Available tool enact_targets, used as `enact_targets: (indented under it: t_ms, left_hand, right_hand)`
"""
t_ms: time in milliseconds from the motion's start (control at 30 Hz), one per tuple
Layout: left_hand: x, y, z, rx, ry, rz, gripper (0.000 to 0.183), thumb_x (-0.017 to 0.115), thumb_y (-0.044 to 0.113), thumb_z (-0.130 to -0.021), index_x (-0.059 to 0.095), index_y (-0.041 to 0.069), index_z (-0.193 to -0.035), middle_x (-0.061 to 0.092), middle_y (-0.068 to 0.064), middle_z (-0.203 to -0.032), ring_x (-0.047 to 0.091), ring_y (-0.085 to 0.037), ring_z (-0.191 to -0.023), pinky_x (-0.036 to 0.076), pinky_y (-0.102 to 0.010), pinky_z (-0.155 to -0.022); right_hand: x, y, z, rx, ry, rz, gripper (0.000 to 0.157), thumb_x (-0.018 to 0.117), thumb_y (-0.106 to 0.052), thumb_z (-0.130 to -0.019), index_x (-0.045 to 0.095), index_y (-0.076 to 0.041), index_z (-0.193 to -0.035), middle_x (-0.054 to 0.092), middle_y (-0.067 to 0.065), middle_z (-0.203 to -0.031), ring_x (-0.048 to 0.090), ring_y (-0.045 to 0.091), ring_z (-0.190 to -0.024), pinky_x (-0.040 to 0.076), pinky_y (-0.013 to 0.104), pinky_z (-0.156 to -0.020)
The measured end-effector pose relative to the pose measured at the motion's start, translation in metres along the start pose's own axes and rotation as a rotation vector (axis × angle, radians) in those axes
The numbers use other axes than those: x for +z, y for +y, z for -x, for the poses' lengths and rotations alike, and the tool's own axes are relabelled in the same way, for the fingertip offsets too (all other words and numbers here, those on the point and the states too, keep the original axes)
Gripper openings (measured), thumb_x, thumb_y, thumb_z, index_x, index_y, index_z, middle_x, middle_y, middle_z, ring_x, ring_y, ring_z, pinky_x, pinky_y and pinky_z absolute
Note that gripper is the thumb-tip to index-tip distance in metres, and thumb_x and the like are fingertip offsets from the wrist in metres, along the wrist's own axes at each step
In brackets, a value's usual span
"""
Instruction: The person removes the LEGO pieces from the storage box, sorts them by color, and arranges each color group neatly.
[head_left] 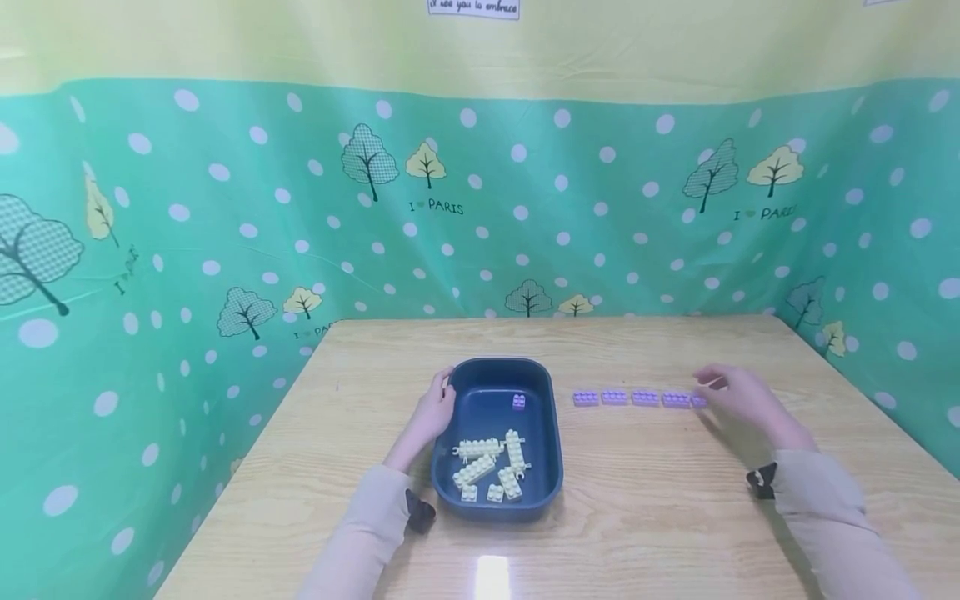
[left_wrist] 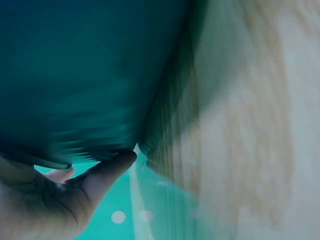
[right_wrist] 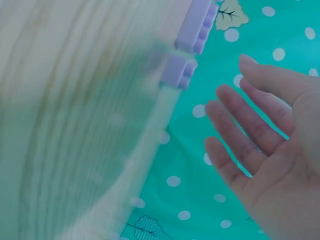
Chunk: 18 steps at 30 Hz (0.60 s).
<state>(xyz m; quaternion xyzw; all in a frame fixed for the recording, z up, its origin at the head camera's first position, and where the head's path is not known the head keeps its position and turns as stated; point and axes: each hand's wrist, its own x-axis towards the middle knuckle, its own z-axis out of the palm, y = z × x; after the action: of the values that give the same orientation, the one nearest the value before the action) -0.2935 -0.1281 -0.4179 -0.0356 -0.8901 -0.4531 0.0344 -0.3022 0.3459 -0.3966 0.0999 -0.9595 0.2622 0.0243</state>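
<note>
My left hand point(head_left: 437, 408) grips the left rim of a dark blue plastic bin point(head_left: 557, 433), the thumb against its outer wall in the left wrist view. Inside lie one small purple building block point(head_left: 519, 402) near the far end and several cream building blocks point(head_left: 478, 448) toward the near end. Right of the bin, several purple building blocks point(head_left: 646, 398) form a line across the table. My right hand point(head_left: 738, 398) hovers at the right end of that line, close to a short purple block point(right_wrist: 175, 71). Its fingers are spread, with nothing in the palm.
The wooden table point(head_left: 637, 533) carries the bin and the line of blocks. A green and yellow curtain point(head_left: 525, 242) with dots and trees hangs behind it and along both sides. Dark wrist devices point(head_left: 761, 481) sit at both sleeves.
</note>
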Motion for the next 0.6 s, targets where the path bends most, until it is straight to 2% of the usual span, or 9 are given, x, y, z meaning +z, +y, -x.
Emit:
enact_targets:
  t_ms: [100, 333, 600]
  left_hand:
    - [0.000, 0.000, 0.000, -0.007, -0.005, 0.004, 0.046, 0.031, 0.017, -0.100, 0.030, 0.004, -0.144, 0.061, -0.026, -0.100, 0.045, -0.018, -0.057, 0.040, -0.029, -0.054]
    - [-0.001, 0.000, 0.000, -0.013, 0.006, -0.001, 0.046, 0.032, 0.017, -0.100, 0.031, 0.004, -0.144, 0.057, -0.028, -0.121, 0.053, -0.024, -0.068, 0.043, -0.030, -0.059]
    - [0.002, 0.001, -0.001, -0.016, 0.006, 0.003, 0.046, 0.032, 0.017, -0.100, 0.031, 0.004, -0.144, 0.062, -0.026, -0.104, 0.048, -0.018, -0.059, 0.042, -0.029, -0.055]
  right_hand:
    - [0.000, -0.008, -0.001, -0.009, 0.029, -0.009, 0.040, 0.057, -0.022, -0.092, 0.055, 0.003, -0.123, 0.059, 0.029, -0.115, 0.055, 0.044, -0.103, 0.044, 0.058, -0.083]
    - [0.003, -0.026, -0.006, -0.079, 0.119, -0.010, 0.037, 0.058, -0.020, -0.093, 0.057, 0.005, -0.119, 0.061, 0.029, -0.112, 0.055, 0.044, -0.104, 0.040, 0.059, -0.090]
    - [0.007, -0.045, -0.012, -0.152, 0.141, -0.019, 0.033, 0.058, -0.018, -0.093, 0.059, 0.006, -0.116, 0.064, 0.026, -0.109, 0.057, 0.042, -0.102, 0.042, 0.057, -0.091]
